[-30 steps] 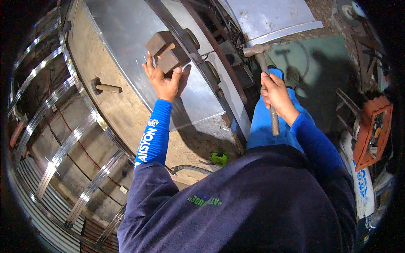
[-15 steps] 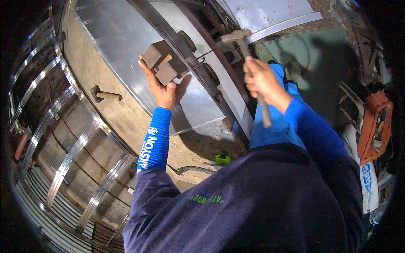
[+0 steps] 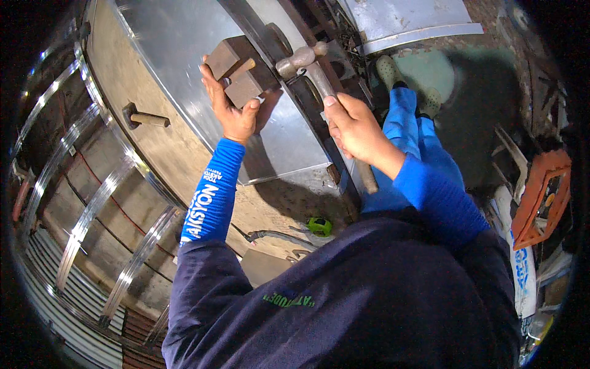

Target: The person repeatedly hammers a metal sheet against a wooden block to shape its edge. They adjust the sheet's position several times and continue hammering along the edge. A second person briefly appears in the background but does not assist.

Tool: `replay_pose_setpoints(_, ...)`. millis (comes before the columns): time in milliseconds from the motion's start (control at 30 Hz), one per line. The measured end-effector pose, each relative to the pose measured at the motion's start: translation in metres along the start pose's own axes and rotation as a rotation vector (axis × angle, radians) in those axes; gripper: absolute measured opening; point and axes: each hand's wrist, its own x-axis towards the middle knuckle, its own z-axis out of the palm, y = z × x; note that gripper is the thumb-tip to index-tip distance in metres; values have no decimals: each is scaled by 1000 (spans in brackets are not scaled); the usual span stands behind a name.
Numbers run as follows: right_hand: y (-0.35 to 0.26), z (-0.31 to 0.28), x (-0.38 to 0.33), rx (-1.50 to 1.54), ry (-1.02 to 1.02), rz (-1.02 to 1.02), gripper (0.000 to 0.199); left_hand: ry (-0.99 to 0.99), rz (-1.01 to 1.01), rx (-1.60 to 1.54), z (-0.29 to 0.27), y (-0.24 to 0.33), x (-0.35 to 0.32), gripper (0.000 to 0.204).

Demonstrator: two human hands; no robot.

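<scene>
My left hand [image 3: 232,117] is wrapped round the near side of a brown blocky piece [image 3: 243,90] with a notch, where a short wooden stick [image 3: 241,70] shows. The block rests on or just over a shiny metal sheet [image 3: 283,138], beside a dark steel bar [image 3: 251,27] running along the sheet's edge. In my right hand [image 3: 359,128] is a ball-peen hammer [image 3: 318,79], gripped by its handle. The hammer's head is over the bar, just right of the block and apart from it. What lies under the block is hidden.
A second hammer [image 3: 145,118] lies on the wooden bench top [image 3: 178,123] at left. Nearer me are a green tape measure [image 3: 319,226] and a dark cable [image 3: 270,234]. An orange tool frame [image 3: 541,197] stands at right. Shiny metal channels [image 3: 98,203] lie far left.
My right hand has swung the hammer left and slightly down in the picture, bringing its head close to the block. The left hand stays on the block; the whole view has shifted slightly.
</scene>
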Motion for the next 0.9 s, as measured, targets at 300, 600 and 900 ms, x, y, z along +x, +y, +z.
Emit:
replay_pose_setpoints(300,-16,12,1,-81,99,15,34,28,49,48,0,-2,1,131)
replay_pose_setpoints(600,-13,5,15,167,246,-56,37,18,50,46,1,-2,4,129)
replay_pose_setpoints(900,-19,-9,32,471,473,-168,39,23,26,72,0,1,3,128)
